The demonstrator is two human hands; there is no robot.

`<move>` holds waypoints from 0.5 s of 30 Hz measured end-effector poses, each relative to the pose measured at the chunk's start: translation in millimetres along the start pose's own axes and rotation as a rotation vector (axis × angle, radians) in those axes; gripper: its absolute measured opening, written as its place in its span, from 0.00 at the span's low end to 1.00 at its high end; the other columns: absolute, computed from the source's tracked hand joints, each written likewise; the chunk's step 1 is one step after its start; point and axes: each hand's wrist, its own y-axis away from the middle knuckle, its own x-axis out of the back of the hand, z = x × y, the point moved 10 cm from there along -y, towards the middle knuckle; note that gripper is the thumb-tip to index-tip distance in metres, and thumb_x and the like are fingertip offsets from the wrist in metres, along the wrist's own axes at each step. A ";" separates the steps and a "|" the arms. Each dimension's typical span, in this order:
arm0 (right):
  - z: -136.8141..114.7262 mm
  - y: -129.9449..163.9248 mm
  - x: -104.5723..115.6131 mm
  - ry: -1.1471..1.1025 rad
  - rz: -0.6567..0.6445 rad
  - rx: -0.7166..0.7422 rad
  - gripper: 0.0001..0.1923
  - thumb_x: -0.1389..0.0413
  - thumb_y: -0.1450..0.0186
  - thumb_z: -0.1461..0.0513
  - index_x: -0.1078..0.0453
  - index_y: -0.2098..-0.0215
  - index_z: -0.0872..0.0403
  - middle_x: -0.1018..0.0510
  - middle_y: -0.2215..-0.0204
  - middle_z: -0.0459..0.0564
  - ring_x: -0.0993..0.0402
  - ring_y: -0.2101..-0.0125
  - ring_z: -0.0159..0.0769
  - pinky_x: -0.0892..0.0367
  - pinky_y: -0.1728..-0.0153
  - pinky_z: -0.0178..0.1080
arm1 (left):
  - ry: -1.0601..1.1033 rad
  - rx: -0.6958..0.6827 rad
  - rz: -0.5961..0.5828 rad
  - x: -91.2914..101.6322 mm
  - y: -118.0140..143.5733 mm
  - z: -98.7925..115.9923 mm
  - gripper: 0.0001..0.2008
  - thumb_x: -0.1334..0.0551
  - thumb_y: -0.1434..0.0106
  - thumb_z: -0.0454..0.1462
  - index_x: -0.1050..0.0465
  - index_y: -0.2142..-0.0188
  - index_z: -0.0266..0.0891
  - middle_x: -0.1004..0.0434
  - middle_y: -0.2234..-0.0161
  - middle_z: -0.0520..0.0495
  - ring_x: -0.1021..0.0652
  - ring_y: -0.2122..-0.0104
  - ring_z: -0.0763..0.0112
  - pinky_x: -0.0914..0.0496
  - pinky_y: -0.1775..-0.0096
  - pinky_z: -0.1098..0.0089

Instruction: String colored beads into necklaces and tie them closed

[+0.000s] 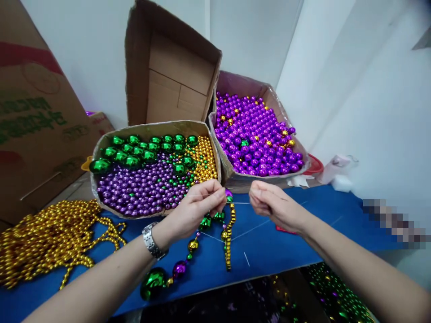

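Thin thread (pixel 239 203) barely visible between left hand (pixel 197 211) and right hand (pixel 274 207)

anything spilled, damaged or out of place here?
Mostly tidy. The purple bead box has stray gold and one green bead mixed in, and its front wall bulges outward. The mixed bead box has worn, bowed edges. No beads spilled on the blue table; both hands pinch a thread.

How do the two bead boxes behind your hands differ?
The left box holds a mix: big green beads, small purple beads and tiny gold beads. The right box holds almost only medium purple beads, with a few gold ones scattered in. The left box sits nearer the hands. Both are open cardboard boxes filled with shiny beads.
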 end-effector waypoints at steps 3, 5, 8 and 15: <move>-2.1 3.4 4.7 0.094 0.085 0.037 0.09 0.54 0.31 0.56 0.42 0.68 0.51 0.47 0.80 0.37 0.51 0.81 0.26 0.52 0.80 0.31 | -0.062 -0.046 0.039 0.6 -0.5 2.9 0.12 0.44 0.35 0.39 0.38 0.74 0.37 0.35 0.76 0.53 0.35 0.75 0.76 0.41 0.71 0.72; -14.8 5.9 5.5 0.380 0.119 0.092 0.06 0.54 0.31 0.57 0.39 0.59 0.50 0.42 0.79 0.38 0.46 0.80 0.27 0.47 0.78 0.32 | -0.102 -0.064 0.049 -2.2 -1.2 9.5 0.11 0.44 0.35 0.39 0.37 0.73 0.37 0.33 0.76 0.52 0.34 0.74 0.75 0.39 0.69 0.72; -30.8 9.1 -5.7 0.904 0.096 0.224 0.13 0.54 0.31 0.61 0.40 0.49 0.52 0.31 0.74 0.44 0.35 0.73 0.32 0.40 0.70 0.36 | -0.142 -0.103 0.058 -7.9 -0.6 17.2 0.09 0.44 0.35 0.39 0.35 0.71 0.37 0.30 0.74 0.51 0.31 0.72 0.73 0.37 0.67 0.71; -25.5 5.3 -27.4 1.449 -0.026 0.306 0.11 0.58 0.33 0.66 0.33 0.65 0.57 0.27 0.72 0.52 0.32 0.71 0.37 0.38 0.70 0.39 | -0.096 -0.194 0.115 -13.2 -2.4 21.4 0.08 0.43 0.36 0.38 0.32 0.69 0.37 0.26 0.71 0.46 0.27 0.67 0.69 0.34 0.66 0.70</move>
